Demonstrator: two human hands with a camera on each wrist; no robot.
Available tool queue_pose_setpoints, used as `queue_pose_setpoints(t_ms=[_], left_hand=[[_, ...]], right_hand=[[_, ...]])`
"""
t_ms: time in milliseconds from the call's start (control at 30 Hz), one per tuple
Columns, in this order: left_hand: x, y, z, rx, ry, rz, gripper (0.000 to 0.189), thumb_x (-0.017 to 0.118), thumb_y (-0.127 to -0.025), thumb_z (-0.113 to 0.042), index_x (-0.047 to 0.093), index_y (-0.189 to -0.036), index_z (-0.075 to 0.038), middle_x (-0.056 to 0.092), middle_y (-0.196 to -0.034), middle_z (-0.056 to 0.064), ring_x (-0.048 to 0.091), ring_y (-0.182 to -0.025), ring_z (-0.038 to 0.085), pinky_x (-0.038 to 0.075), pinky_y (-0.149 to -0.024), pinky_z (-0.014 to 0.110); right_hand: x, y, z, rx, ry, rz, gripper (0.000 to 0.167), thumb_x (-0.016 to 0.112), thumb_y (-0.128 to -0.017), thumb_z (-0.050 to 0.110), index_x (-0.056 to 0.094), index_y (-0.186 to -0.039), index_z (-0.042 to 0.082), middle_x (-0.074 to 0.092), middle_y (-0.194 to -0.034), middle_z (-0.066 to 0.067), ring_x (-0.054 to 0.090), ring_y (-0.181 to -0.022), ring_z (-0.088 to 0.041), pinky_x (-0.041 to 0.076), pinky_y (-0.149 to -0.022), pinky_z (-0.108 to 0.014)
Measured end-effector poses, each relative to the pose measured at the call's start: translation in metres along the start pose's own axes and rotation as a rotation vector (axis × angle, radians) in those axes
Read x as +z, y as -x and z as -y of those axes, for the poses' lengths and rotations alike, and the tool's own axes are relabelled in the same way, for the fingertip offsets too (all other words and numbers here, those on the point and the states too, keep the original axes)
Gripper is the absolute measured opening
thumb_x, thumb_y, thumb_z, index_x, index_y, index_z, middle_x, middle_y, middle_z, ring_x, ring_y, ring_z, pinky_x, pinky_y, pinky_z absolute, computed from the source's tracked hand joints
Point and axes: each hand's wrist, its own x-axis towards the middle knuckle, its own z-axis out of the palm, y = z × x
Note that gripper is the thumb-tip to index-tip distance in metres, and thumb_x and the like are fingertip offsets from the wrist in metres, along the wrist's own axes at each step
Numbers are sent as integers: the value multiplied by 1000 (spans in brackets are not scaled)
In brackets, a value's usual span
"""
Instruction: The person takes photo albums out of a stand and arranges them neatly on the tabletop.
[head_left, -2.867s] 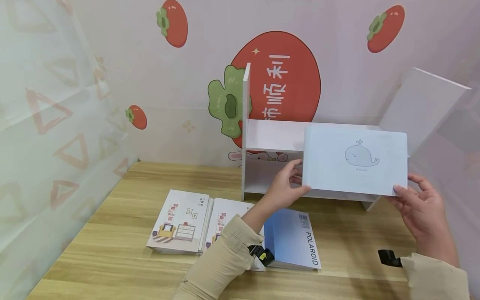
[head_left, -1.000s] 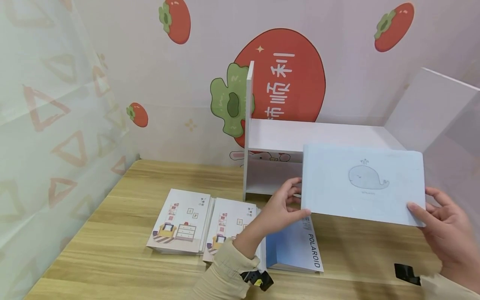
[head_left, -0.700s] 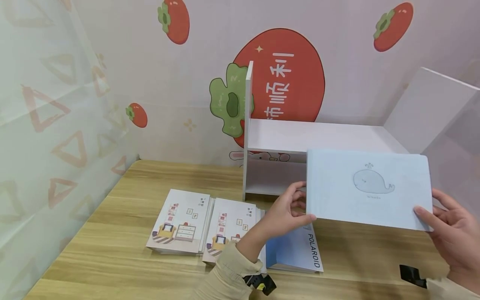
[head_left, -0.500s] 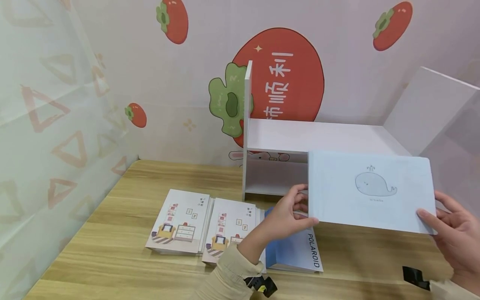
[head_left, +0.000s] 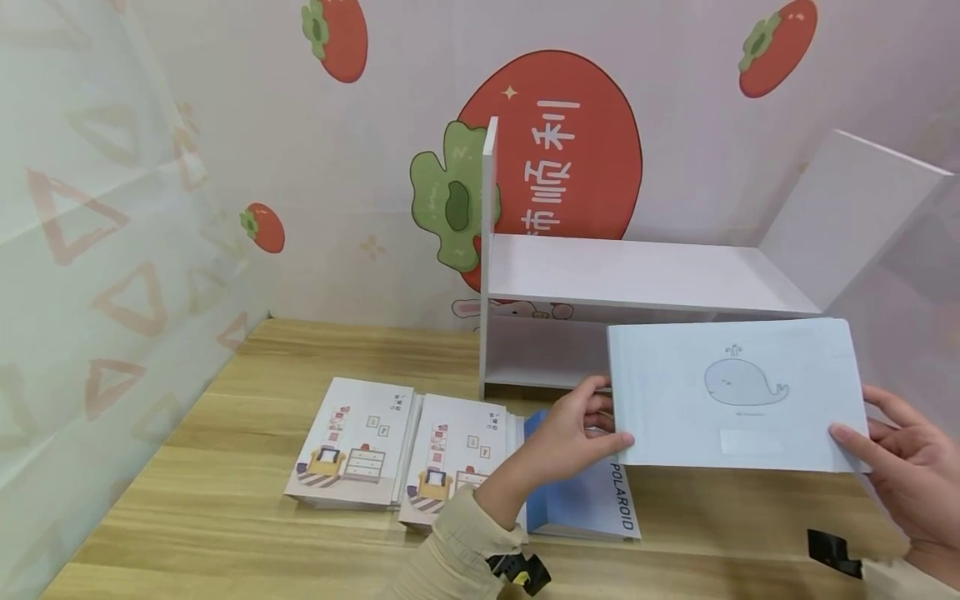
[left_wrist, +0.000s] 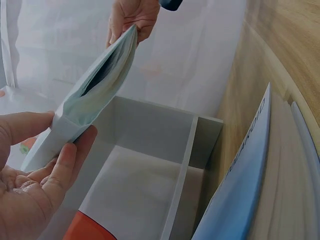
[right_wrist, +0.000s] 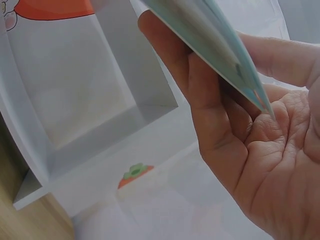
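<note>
A pale blue book (head_left: 663,392) with a whale drawn on its cover is held up in front of the white shelf (head_left: 645,271), cover toward the head camera. My left hand (head_left: 573,433) pinches its spine side, thumb on the front and fingers behind. At the opposite edge my right hand (head_left: 903,458) grips it, thumb near the lower corner. From the left wrist, the book (left_wrist: 92,87) shows its pages slightly fanned at the edge. The right wrist view has its edge (right_wrist: 220,47) between thumb and fingers.
Two white books with a room drawing, the left one (head_left: 352,442) and the middle one (head_left: 450,458), lie on the wooden table (head_left: 202,500). Beside them, partly behind my left forearm, is a blue POLAROID book (head_left: 577,500). The shelf's upright side panel (head_left: 489,250) stands at its left.
Both hands have lowered the book from over the shelf's upper board and brought it slightly right. Its top edge now tips back, and a bright patch shows under the whale. The table books stay put.
</note>
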Motion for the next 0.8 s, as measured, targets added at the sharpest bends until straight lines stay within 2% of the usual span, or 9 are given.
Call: queue_pose_setpoints(t_ms=[167,333,567,800], left_hand=[[2,-3,5,-44,-47,-12,71,73,-91,-14,34,-150,-5,66,-129,11,65,-104,4,53,-87,16],[10,-5,10,-99,-50,-12,73,74,-90,-15,35,-151,-6,66,-131,8,66,-106,6,53,-84,17],[17,-7,17,-122,-70,-18,69,75,-89,-15,39,-148,-8,67,-130,8,68,-108,10,55,-82,19],[23,-8,19,-179,-186,-12,75,79,-86,-20,39,-149,-7,69,-125,3,68,-102,6,54,-81,21]], right_hand=[[-4,0,-3,11,25,6,53,40,-98,-18,51,-137,16,76,-104,7,75,-78,-9,57,-60,-20],[-10,5,-6,20,2,27,54,39,-97,-20,54,-134,16,77,-102,4,75,-76,-10,57,-58,-22],[-12,7,-6,86,-16,15,53,39,-97,-19,58,-129,20,78,-96,2,75,-70,-13,57,-53,-25],[-16,13,-4,146,123,15,52,42,-98,-15,57,-125,28,77,-92,10,73,-66,-10,55,-51,-24]])
